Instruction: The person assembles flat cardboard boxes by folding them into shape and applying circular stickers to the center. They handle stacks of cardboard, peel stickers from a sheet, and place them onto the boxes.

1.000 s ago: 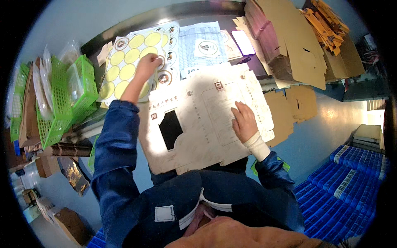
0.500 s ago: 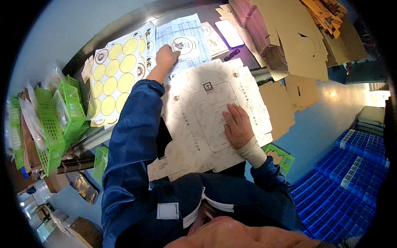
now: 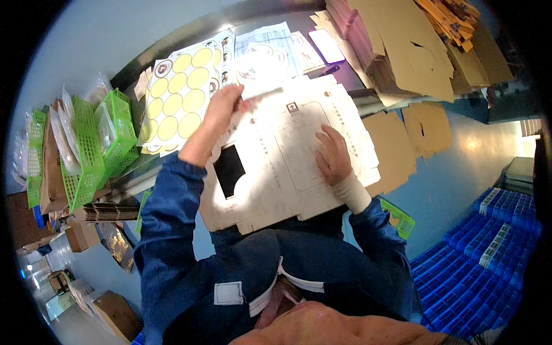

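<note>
A large flat white cardboard box blank, printed with a framed panel and a small dark emblem, lies in front of me with its stepped lower edge over my lap. My right hand is on its right part, fingers apart and holding nothing. Over the blank's upper left edge, my left hand pinches the corner of a pale sheet with round prints, glaring in the light. Left of that hand lie sheets of round yellow stickers. The left fingertips are partly blurred.
Behind the blank are a printed form, a lit phone and a small dark tool. Brown cardboard is stacked at the right. Green baskets with plastic bags stand left. Blue stacked packs fill the lower right.
My left hand has drawn back toward me and slightly left, bringing the pale sheet over the blank's upper edge. My right hand's fingers have lifted a little. The whole view has shifted slightly.
</note>
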Demonstrator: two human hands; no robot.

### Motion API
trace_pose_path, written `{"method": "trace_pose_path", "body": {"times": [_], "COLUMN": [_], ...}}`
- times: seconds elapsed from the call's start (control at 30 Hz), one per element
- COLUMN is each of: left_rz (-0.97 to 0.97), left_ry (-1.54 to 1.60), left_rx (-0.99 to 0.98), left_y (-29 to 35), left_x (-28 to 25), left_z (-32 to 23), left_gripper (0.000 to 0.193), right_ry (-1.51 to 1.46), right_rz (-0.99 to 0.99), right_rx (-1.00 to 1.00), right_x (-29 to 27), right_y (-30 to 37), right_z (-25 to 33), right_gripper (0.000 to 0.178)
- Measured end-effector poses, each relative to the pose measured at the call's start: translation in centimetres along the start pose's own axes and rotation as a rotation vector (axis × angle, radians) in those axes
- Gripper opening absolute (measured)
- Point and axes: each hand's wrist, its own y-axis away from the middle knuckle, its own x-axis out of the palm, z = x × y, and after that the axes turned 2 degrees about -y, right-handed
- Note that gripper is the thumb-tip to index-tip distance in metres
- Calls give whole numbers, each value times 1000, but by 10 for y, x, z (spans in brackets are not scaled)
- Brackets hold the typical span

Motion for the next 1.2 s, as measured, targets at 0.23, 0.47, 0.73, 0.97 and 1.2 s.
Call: {"method": "trace_pose_path", "body": {"times": [0.23,0.47,0.73,0.97,1.2], "left_rz": [116,16,8,-84,-336], "left_ry": [8,-367,-19,324,307], "left_rx": [-54,461,420,304,294], "left_y": [139,178,222,241,276], "left_x": [76,74,24,-10,-38], "left_z": [61,57,50,61,85], "left_gripper": [22,22,23,21,17], "right_ry": [47,-109,-110,-10,61], "right_rz": [113,351,567,535,763], "right_rx": [-298,-170,-119,-406,-459], "right_x": [14,25,36,76,118], "right_y": [-16,-3,-17,-43,-57], "right_z": [66,96,151,201,246], "right_gripper": [37,29,29,32,28]}}
